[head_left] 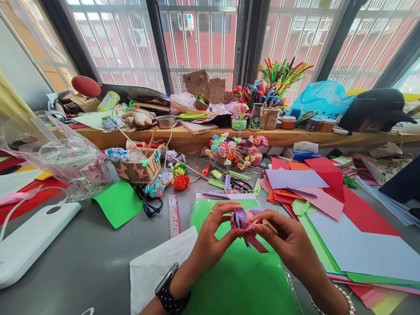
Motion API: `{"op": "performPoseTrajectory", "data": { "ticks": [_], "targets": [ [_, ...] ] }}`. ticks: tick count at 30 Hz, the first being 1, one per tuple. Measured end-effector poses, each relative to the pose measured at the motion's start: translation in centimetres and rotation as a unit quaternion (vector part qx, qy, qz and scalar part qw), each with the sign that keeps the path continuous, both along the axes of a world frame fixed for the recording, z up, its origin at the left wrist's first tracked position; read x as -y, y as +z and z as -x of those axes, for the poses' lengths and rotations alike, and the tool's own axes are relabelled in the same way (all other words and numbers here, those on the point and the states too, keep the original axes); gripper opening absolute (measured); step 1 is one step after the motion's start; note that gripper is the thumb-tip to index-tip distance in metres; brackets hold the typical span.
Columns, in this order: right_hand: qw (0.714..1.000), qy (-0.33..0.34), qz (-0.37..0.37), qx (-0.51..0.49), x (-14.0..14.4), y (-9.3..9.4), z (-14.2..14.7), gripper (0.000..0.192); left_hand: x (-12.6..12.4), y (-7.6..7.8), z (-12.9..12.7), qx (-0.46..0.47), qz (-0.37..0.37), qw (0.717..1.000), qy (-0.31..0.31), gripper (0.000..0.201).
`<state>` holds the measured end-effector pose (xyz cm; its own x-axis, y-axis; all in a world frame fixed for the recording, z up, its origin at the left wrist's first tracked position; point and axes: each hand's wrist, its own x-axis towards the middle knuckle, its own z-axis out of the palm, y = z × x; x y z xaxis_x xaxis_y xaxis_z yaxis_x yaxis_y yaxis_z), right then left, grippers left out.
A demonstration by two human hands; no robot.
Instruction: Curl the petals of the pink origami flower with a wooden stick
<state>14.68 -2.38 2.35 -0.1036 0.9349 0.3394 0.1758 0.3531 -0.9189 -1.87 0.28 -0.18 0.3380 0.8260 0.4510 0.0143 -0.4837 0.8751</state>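
Both of my hands hold a small folded paper flower (246, 223) of purple and pink paper above a green sheet (243, 275). My left hand (215, 234), with a ring and a black watch on the wrist, pinches the flower's left side. My right hand (285, 238) grips the right side and also holds a thin wooden stick (269, 226) against it. A pink paper strip hangs down from the flower.
Stacked coloured paper sheets (328, 192) lie to the right. A ruler (174, 215), black scissors (149, 203), finished paper flowers (181, 182) and a small basket (138, 170) lie ahead. A clear plastic bag (65, 157) and a white device (29, 240) are at left. A white sheet (157, 267) lies near my left wrist.
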Motion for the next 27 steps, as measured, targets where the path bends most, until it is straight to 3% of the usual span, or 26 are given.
{"op": "performPoseTrajectory", "data": {
  "ticks": [3,6,9,14,22,27],
  "targets": [
    [1.000,-0.008,0.016,-0.003,0.0,0.0,-0.1,0.015,0.3,-0.2,0.1,-0.030,-0.095,0.990,0.099,0.042],
    [0.999,-0.031,0.012,-0.005,0.1,-0.1,0.1,0.015,0.8,-0.5,0.3,-0.069,-0.243,0.945,0.207,0.041],
    [0.999,-0.045,-0.004,-0.006,0.3,-0.1,0.5,0.015,1.1,-0.8,0.3,-0.115,-0.321,0.918,0.201,0.038],
    [0.999,-0.039,-0.027,-0.020,0.5,-0.5,1.3,0.016,1.2,-1.0,-0.2,-0.148,-0.336,0.908,0.203,0.035],
    [0.998,-0.048,-0.036,0.027,0.6,-0.9,1.7,0.016,1.3,-0.4,-0.8,-0.153,-0.365,0.882,0.257,0.007],
    [0.990,-0.061,-0.076,0.103,0.6,-1.0,1.3,0.007,0.9,-0.5,-0.5,-0.162,-0.338,0.897,0.235,0.008]
  ]
}}
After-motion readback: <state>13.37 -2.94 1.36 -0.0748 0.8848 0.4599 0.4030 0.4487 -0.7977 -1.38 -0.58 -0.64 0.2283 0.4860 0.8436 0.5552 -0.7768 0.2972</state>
